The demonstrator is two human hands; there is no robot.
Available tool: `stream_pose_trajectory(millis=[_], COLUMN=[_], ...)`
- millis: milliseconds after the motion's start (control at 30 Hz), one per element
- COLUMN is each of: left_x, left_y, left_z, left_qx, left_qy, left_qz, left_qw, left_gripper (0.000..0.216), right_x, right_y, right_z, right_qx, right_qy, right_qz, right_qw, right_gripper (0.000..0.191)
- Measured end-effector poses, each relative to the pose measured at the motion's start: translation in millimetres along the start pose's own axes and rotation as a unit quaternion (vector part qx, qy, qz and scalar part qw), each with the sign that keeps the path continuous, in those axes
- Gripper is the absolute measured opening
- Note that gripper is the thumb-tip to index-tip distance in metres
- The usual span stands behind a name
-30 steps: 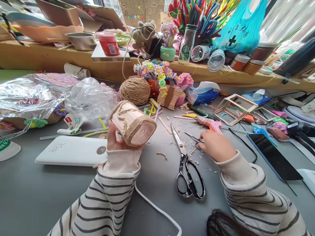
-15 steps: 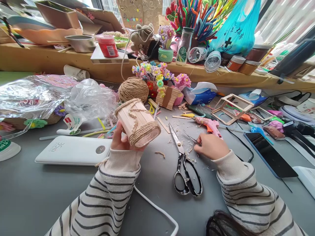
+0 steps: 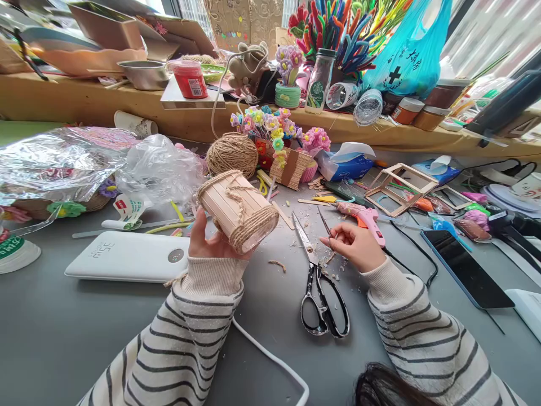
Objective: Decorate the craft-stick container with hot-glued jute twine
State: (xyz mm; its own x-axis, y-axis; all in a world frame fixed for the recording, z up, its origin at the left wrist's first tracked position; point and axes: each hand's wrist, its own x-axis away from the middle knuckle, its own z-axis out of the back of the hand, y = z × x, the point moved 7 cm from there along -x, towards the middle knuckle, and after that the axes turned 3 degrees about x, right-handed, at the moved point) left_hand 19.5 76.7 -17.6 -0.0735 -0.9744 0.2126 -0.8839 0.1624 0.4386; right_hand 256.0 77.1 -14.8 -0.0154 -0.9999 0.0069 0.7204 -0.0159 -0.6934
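My left hand point(image 3: 207, 239) is wrapped under a cup point(image 3: 234, 211) covered in flat wooden sticks, with jute twine wound round both ends and a braided piece of twine across its side. The cup lies tilted, its clear end toward the lower right. In my right hand point(image 3: 353, 245) a pair of slim metal tweezers point(image 3: 324, 221) is pinched, points up and away from me. Black-handled scissors point(image 3: 311, 265) lie partly open on the table between the hands. Behind the right hand rests a pink glue gun point(image 3: 363, 217).
A ball of twine point(image 3: 232, 155) and a bundle of wooden sticks point(image 3: 289, 168) sit behind the cup. A white power bank point(image 3: 127, 256) is on the left, a phone point(image 3: 467, 268) on the right. Twine scraps point(image 3: 278, 265) and a white cable point(image 3: 270, 355) lie in front.
My right hand has turned and shifted slightly left, bringing the tweezers more upright. The cup has rolled slightly in my left hand. The whole view has shifted a little.
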Motion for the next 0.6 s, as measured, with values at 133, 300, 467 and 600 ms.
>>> stream_pose_trajectory(millis=[133, 300, 467, 600], left_x=[0.4, 0.1, -2.8, -2.3], left_y=[-2.1, -8.0, -12.1, -9.9], left_z=[-1.3, -2.3, -0.2, -2.6], left_qx=[0.01, 0.009, 0.014, 0.046], left_qy=[0.018, 0.033, -0.02, -0.042], left_qz=[0.01, 0.019, 0.048, 0.048], left_qw=[1.0, 0.999, 0.999, 0.997], left_gripper=[0.044, 0.042, 0.042, 0.043], right_x=[4.2, 10.8, 20.3, 27.6], right_y=[-11.7, -36.0, -66.2, -81.8], right_z=[-11.4, -16.4, -50.7, -73.7], right_qx=[-0.077, -0.169, -0.279, -0.314], right_qy=[-0.024, -0.025, -0.203, -0.299], right_qz=[0.038, 0.109, 0.158, 0.126], right_qw=[0.996, 0.979, 0.925, 0.892], right_gripper=[0.035, 0.046, 0.033, 0.031])
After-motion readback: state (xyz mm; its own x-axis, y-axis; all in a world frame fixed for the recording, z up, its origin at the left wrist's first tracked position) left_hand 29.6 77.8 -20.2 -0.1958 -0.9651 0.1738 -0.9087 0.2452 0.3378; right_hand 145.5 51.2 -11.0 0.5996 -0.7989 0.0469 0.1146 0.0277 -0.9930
